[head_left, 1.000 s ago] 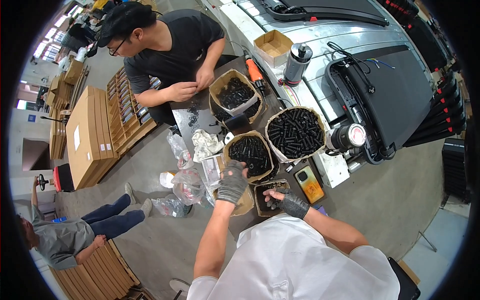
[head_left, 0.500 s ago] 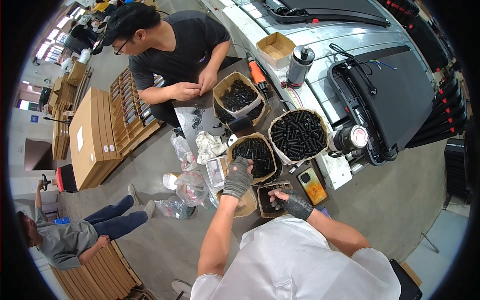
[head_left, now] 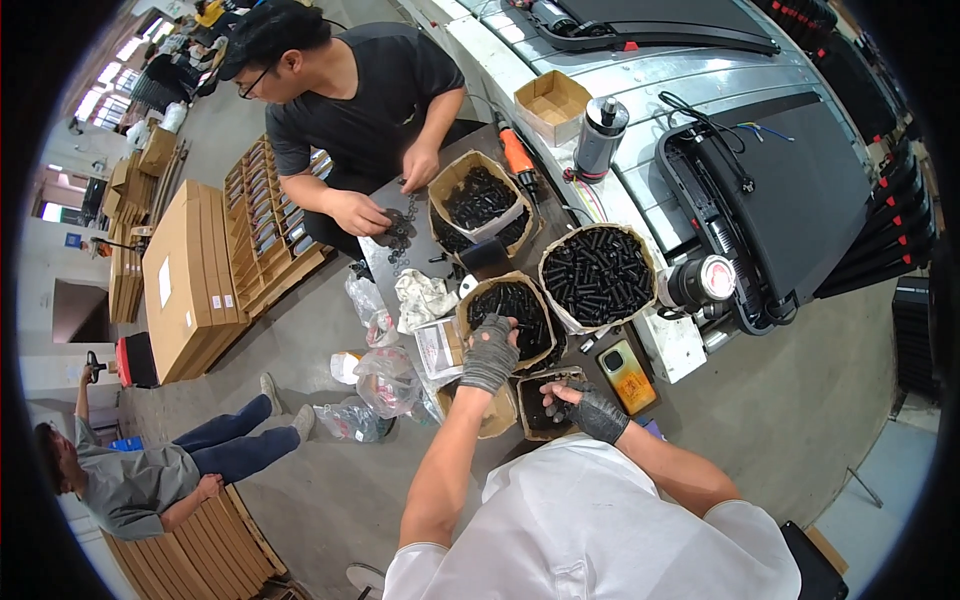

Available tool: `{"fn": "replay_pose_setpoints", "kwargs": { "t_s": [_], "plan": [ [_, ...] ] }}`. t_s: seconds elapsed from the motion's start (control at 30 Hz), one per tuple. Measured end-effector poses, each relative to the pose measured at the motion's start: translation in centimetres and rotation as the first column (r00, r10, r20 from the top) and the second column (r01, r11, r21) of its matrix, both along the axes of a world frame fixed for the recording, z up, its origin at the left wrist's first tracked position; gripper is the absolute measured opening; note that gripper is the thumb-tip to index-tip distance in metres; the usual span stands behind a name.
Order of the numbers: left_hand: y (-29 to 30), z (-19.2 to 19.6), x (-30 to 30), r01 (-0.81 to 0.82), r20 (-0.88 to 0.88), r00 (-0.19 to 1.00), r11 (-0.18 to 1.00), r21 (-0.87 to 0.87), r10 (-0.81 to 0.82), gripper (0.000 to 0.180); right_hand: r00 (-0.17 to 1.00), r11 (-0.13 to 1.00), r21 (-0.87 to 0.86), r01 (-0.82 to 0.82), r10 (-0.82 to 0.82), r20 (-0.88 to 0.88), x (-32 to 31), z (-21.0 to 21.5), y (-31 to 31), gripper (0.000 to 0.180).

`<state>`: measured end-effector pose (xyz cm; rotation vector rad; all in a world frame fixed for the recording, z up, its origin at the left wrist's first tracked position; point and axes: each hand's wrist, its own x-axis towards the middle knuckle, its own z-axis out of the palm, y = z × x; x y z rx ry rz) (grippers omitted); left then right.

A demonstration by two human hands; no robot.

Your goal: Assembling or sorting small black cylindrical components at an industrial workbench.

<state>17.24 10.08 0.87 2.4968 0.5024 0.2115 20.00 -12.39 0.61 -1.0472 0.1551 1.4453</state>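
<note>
My left hand, in a worn grey half-finger glove, reaches over the near rim of a cardboard box holding small black cylindrical parts. Its fingers are bent down at the parts, and what they hold is hidden. Over a smaller box with dark contents, my gloved right hand has thumb and fingers drawn together; anything between them is too small to make out. A bigger round-topped carton beyond is heaped with black ribbed parts.
A phone in an orange case lies right of my right hand. Across the table a co-worker handles black rings beside another box. An orange power tool, white cloth and plastic bags lie about.
My left hand has moved slightly right and farther over the box of black parts. My right hand has barely shifted. The co-worker's hands have parted, one reaching down to the rings.
</note>
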Motion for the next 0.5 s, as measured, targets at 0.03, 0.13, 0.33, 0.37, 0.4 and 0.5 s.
{"fn": "replay_pose_setpoints", "kwargs": {
  "t_s": [0.03,0.13,0.33,0.37,0.4,0.5],
  "plan": [
    [-0.2,-0.1,-0.2,-0.03,0.008,1.0,0.999,0.022,0.03,0.014,1.0,1.0,0.011,-0.009,0.009,0.001,-0.1,0.0,0.0,0.039],
    [-1.4,-0.3,-0.1,-0.076,-0.025,0.997,0.995,0.061,0.078,0.018,0.999,0.999,-0.014,0.031,-0.031,0.035,-0.3,-0.4,-0.1,0.037],
    [-2.8,0.5,0.0,-0.188,0.063,0.979,0.98,-0.06,0.192,0.013,0.997,0.998,0.018,0.067,-0.066,-0.031,-0.3,0.0,-0.1,0.034],
    [-2.9,0.7,-0.1,-0.224,0.079,0.97,0.97,-0.094,0.232,0.012,0.997,0.998,0.016,0.067,-0.066,-0.029,-0.4,0.2,0.0,0.034],
    [-2.9,0.7,0.1,-0.223,0.136,0.961,0.966,-0.132,0.241,0.013,0.997,0.998,0.01,0.064,-0.064,-0.039,-0.4,0.2,0.0,0.033],
    [-2.7,0.4,0.6,-0.251,0.129,0.952,0.948,-0.197,0.279,0.013,0.998,0.998,0.014,0.057,-0.057,-0.036,-0.3,0.3,-0.1,0.034]
  ]
}}
